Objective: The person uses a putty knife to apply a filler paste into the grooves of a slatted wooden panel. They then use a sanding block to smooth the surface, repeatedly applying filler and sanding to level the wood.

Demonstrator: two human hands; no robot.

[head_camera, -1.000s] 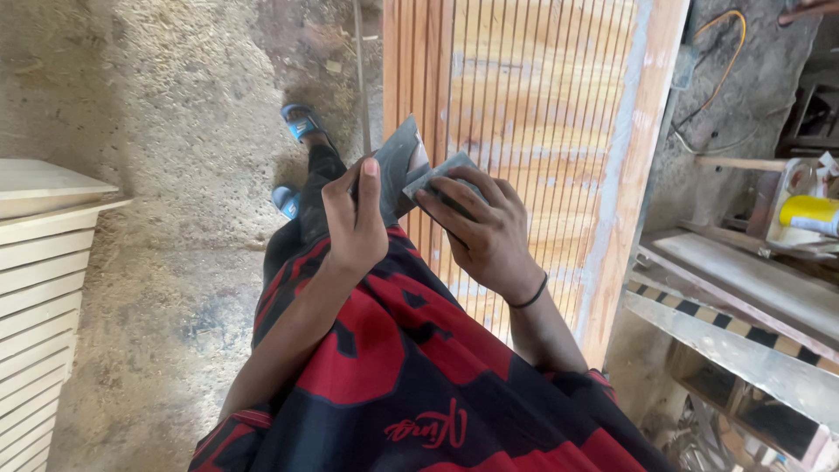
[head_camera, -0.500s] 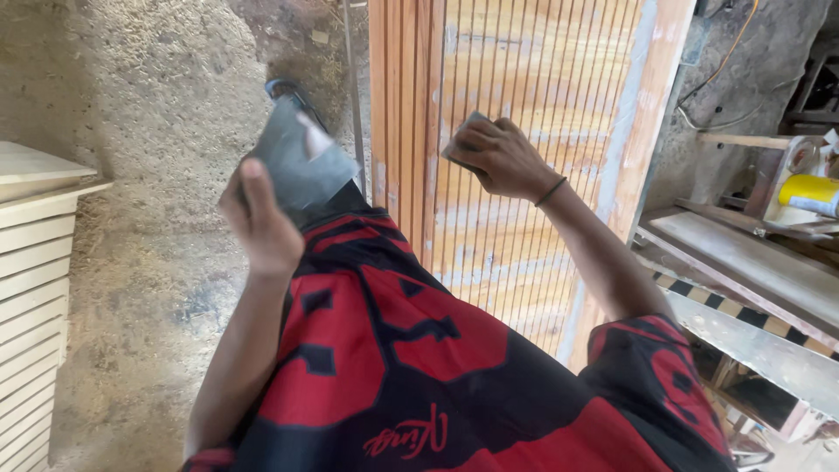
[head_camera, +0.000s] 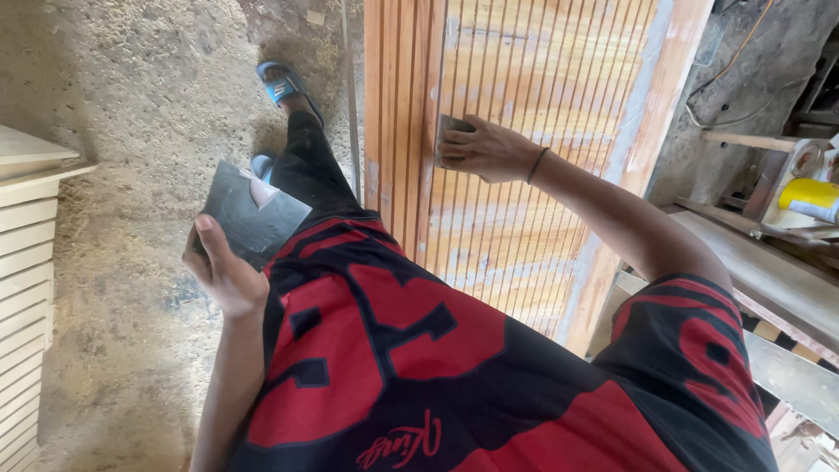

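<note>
Moved: right hand (head_camera: 485,149) now lower on slatted door (head_camera: 524,131), left hand (head_camera: 223,271) dropped beside hip | right: pressing folded sandpaper (head_camera: 447,131) flat against slats | left: pinching grey sheet (head_camera: 249,214) by thumb | below: sawdust floor (head_camera: 114,114), blue sandal (head_camera: 281,83)

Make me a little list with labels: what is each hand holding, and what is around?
Left hand: holds a grey sheet, thumb on top, away from the panel.
Right hand: presses a small grey pad flat against the panel.
Panel: slatted wooden panel, standing upright.
Floor: sawdust-covered ground.
Foot: blue sandal.
Nearby: pale slatted piece on the left; yellow can on the right.
</note>
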